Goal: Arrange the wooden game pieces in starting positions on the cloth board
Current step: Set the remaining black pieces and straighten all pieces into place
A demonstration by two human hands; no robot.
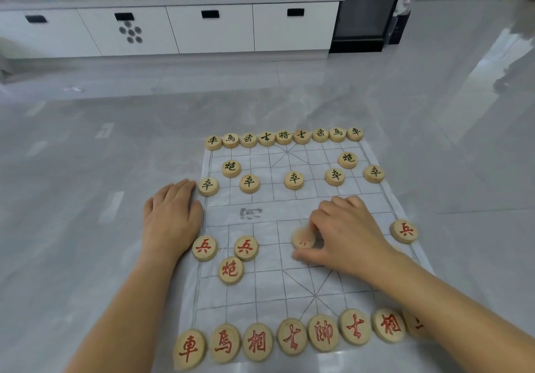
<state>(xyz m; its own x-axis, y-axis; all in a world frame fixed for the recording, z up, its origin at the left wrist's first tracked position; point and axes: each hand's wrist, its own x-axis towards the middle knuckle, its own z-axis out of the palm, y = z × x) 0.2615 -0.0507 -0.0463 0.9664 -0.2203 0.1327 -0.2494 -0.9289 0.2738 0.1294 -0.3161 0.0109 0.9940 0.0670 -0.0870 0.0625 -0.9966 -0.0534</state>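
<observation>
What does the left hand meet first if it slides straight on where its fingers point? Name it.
The left hand likely meets the black soldier piece at the cloth board's left edge, just beside its fingertips, though it may only graze it; otherwise, floor.

The cloth board [289, 259] lies flat on the floor: white, thin dark grid, right edge rumpled. The black-lettered discs [283, 136] are wooden and face up, nine side by side along the far row, two cannons and five soldiers ahead of them. The red-lettered discs [292, 336] line my near row, the rightmost partly hidden by my arm. Three soldiers and one cannon stand ahead. One blurred red disc [302, 239] is pinched in my right hand [347, 233].
</observation>
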